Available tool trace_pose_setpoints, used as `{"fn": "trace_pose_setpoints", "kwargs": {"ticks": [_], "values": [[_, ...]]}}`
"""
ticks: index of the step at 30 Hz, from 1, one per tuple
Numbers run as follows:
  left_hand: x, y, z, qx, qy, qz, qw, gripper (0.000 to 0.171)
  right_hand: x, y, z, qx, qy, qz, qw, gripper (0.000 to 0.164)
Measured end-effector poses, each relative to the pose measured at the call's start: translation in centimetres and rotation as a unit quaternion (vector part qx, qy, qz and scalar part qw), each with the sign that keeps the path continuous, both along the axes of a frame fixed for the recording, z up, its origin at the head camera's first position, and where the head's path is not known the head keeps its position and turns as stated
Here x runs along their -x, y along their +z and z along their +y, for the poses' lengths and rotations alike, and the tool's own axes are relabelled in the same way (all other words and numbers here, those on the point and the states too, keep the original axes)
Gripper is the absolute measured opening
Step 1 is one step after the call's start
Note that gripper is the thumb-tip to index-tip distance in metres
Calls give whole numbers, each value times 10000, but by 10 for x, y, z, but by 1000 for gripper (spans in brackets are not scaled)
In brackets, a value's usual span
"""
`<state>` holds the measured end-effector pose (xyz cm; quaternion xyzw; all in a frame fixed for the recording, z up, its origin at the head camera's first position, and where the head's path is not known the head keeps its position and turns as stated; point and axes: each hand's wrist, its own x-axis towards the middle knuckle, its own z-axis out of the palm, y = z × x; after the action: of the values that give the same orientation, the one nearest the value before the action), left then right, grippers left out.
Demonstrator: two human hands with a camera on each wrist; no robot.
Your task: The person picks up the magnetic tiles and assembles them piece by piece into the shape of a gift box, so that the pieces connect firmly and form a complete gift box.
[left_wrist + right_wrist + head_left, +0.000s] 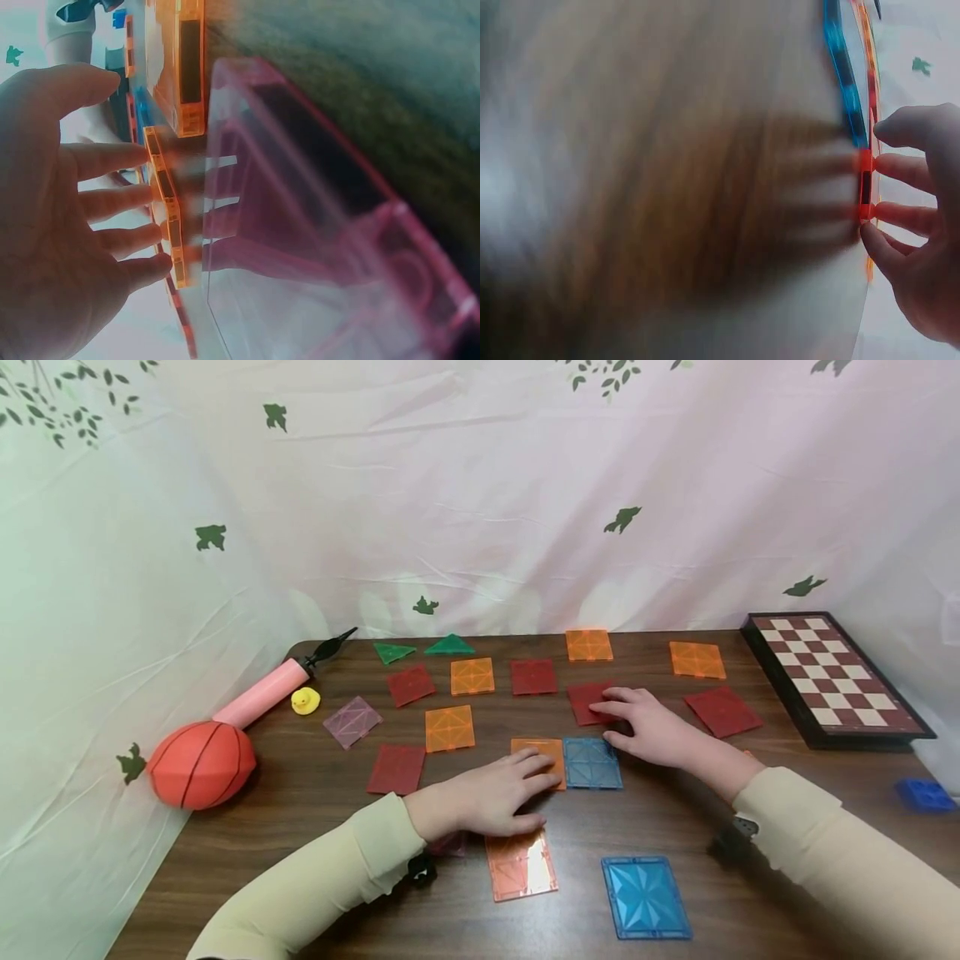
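Observation:
My left hand (495, 793) rests its outstretched fingertips on a see-through orange square magnetic tile (553, 750). A blue tile (592, 765) lies edge to edge with that orange one. In the left wrist view the fingers (116, 202) reach the orange tile's face, and a purple tile (247, 195) looms close to the camera. My right hand (651, 728) touches a red square tile (582, 703) behind the blue one, fingers extended. The right wrist view has its fingertips against the red tile's edge (865, 184). Nearer me lie a pale orange tile (522, 867) and a larger-looking blue tile (647, 897).
Several orange, red and purple tiles (352, 722) and two green triangles (450, 645) lie spread across the table. A red ball (202, 764), pink pump (262, 693) and yellow duck (305, 701) are left. A checkered board (832, 672) and blue block (926, 795) are right.

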<state>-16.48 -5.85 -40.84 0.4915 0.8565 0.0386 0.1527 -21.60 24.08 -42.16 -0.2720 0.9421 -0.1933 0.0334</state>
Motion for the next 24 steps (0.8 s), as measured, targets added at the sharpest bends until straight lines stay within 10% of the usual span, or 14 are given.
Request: {"fn": "trace_pose_setpoints", "kwargs": {"ticks": [15, 24], "values": [[0, 1, 0, 3, 72, 4, 10000, 62, -18, -3, -17, 55, 274, 55, 9996, 54], [2, 1, 0, 16, 113, -64, 9999, 62, -23, -4, -19, 76, 189, -257, 9995, 87]]}}
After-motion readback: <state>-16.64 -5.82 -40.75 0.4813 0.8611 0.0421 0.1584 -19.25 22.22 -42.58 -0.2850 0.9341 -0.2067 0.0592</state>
